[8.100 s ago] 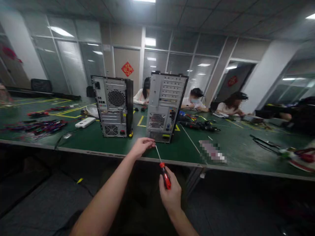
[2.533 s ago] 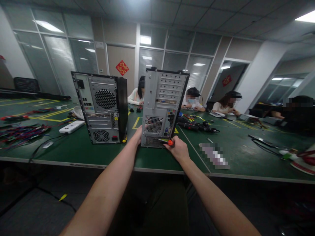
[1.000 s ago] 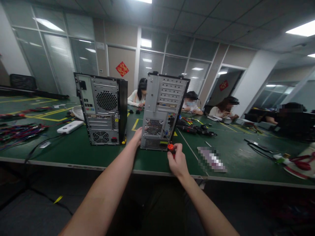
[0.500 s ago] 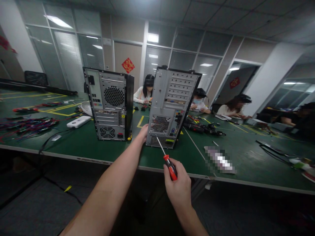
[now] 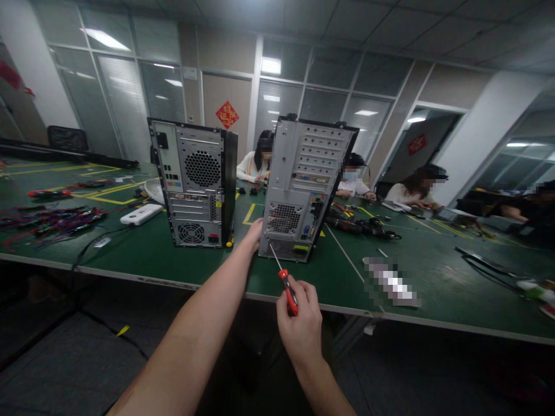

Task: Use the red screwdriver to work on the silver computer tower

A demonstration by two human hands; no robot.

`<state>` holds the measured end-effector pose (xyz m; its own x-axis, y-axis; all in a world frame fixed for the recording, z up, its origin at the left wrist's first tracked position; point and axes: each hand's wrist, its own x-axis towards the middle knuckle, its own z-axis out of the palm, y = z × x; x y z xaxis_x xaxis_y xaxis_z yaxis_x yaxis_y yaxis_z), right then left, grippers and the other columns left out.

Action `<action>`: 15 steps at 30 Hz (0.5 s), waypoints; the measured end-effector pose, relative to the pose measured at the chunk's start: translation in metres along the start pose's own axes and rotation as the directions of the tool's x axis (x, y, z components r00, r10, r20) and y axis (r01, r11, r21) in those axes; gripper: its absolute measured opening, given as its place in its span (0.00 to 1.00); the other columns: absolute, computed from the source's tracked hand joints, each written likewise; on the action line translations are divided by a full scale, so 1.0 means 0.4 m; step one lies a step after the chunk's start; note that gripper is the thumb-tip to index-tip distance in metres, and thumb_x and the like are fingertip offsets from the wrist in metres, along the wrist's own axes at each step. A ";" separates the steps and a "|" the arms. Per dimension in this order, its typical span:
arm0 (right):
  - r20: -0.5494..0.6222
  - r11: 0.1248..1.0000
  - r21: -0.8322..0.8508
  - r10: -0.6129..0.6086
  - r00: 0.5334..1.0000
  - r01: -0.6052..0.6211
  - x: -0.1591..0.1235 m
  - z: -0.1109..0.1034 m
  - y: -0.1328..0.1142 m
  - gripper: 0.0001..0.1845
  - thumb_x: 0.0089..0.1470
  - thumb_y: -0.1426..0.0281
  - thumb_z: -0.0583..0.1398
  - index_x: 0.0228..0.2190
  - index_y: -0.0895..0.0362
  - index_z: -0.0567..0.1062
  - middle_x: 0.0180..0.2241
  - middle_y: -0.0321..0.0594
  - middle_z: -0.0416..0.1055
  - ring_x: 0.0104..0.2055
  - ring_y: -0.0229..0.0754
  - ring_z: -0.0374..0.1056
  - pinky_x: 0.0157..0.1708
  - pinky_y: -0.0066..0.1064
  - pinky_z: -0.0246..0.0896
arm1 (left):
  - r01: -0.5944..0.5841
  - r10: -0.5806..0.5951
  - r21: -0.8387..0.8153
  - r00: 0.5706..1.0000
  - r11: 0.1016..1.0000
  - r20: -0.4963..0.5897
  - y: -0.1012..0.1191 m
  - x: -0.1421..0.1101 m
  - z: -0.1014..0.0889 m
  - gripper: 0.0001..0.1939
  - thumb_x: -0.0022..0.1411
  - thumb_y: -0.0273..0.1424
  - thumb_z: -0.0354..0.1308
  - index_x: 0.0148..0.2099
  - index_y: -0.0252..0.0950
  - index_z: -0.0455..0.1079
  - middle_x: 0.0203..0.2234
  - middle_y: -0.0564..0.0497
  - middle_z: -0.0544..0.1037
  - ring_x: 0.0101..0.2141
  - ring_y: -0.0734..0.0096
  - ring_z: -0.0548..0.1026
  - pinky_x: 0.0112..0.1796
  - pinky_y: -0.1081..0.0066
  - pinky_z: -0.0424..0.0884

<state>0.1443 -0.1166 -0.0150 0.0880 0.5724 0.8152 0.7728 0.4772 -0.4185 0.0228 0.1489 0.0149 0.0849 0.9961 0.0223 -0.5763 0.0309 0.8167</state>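
Right hand grips a screwdriver, shaft slanting up-left to the center-frame PC tower; left hand's nearer, can't tell its grip.

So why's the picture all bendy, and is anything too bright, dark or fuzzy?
Head view throughout: the right-hand computer case looks slanted, perhaps from a wide lens; bright patches shine on the glass panels; the floor is very dark; the screwdriver looks clear; a pale thing on the table is hidden by blocks.
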 end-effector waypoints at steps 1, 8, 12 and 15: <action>-0.001 1.000 0.002 -0.002 1.000 0.002 0.000 0.002 0.000 0.17 0.65 0.73 0.58 0.54 0.57 0.77 0.45 0.46 0.70 0.42 0.43 0.75 0.42 0.34 0.76 | 0.003 -0.003 -0.002 1.000 1.000 -0.005 0.002 -0.002 0.001 0.20 0.54 0.33 0.73 0.48 0.32 0.76 0.30 0.46 0.83 0.35 0.62 0.82 0.40 0.65 0.79; -0.006 1.000 0.007 -0.002 1.000 0.002 -0.003 0.017 -0.003 0.18 0.66 0.73 0.58 0.55 0.57 0.76 0.45 0.47 0.70 0.43 0.43 0.75 0.42 0.34 0.75 | 0.014 -0.014 0.010 0.999 1.000 -0.042 0.010 -0.014 0.006 0.16 0.56 0.29 0.70 0.47 0.32 0.76 0.28 0.47 0.81 0.34 0.63 0.82 0.39 0.66 0.78; -0.001 1.000 -0.001 0.004 1.000 -0.004 -0.004 0.020 -0.005 0.18 0.66 0.73 0.57 0.55 0.58 0.75 0.46 0.47 0.70 0.44 0.44 0.75 0.43 0.34 0.75 | 0.015 -0.014 0.013 0.999 1.000 -0.050 0.010 -0.014 0.007 0.16 0.56 0.29 0.71 0.47 0.32 0.76 0.29 0.47 0.82 0.34 0.63 0.82 0.39 0.66 0.78; 0.000 1.000 -0.003 0.004 1.000 -0.004 -0.004 0.020 -0.005 0.18 0.66 0.73 0.57 0.55 0.57 0.75 0.46 0.47 0.70 0.44 0.44 0.75 0.43 0.35 0.75 | 0.009 -0.008 0.009 0.999 1.000 -0.051 0.009 -0.012 0.006 0.17 0.56 0.30 0.71 0.48 0.32 0.76 0.30 0.47 0.82 0.35 0.63 0.82 0.40 0.66 0.78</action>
<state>0.1375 -0.1130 -0.0188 0.0917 0.5743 0.8135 0.7743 0.4726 -0.4209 0.0225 0.1441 0.0190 0.0479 0.9987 -0.0143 -0.5685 0.0390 0.8218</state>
